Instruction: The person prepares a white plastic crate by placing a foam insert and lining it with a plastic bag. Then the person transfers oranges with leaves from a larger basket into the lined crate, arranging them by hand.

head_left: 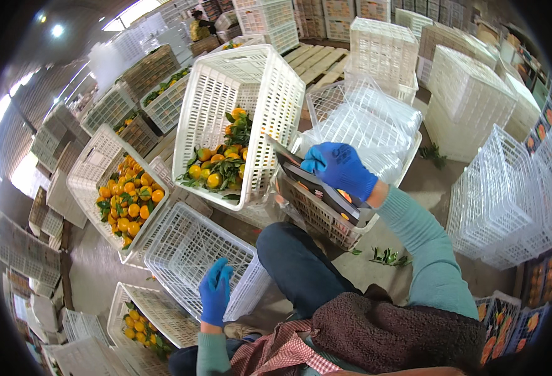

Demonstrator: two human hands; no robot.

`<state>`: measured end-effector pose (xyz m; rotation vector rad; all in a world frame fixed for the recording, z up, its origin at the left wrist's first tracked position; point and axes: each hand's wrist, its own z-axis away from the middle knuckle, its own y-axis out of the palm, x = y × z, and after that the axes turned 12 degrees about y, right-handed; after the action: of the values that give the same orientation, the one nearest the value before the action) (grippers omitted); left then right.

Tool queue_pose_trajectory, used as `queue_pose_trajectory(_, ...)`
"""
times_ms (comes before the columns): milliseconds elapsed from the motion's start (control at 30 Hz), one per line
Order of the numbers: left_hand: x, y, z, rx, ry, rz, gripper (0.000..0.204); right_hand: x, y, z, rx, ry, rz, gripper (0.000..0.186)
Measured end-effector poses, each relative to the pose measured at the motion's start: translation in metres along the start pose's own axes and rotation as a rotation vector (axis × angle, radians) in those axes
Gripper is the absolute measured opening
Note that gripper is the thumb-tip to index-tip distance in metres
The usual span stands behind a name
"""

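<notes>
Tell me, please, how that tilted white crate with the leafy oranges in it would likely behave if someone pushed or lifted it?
The tilted white crate seems propped at a steep angle, so a push would probably tip it. Its oranges are piled loose in the low corner; being round, they would likely roll and shift the weight. The lattice plastic walls look stiff but light.

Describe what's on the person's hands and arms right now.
Both hands wear bright blue gloves: the left hand and the right hand. Both arms are covered by long, teal-green knitted sleeves, close-fitting down to the wrists, where the glove cuffs meet them. No markings or jewellery show.
</notes>
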<state>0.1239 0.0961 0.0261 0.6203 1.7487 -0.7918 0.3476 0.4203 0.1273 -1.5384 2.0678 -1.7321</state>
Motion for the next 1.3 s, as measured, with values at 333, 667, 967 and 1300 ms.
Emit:
queue_pose_trajectory(333, -0.104, -0.030, -0.067, -0.136, 0.159, 0.506, 0.044, 0.171, -0.059, -0.017, 0.006, -0.441, -0.572, 0.013)
queue_pose_trajectory(667, -0.083, -0.194, -0.018, -0.111, -0.276, 0.632, 0.049, 0.280, 0.154, 0.076, 0.260, -1.571, -0.270, 0.014)
queue_pose_trajectory(967, 0.049, -0.239, 0.080, -0.436, -0.488, 0.189, 0.035, 0.247, 0.273, 0.121, 0.395, -1.337, -0.239, 0.023)
queue_pose_trajectory(1300, 0.057, -0.250, 0.076, -0.343, -0.522, 0.218, 0.038, 0.239, 0.271, 0.145, 0.442, -1.227, -0.249, 0.018)
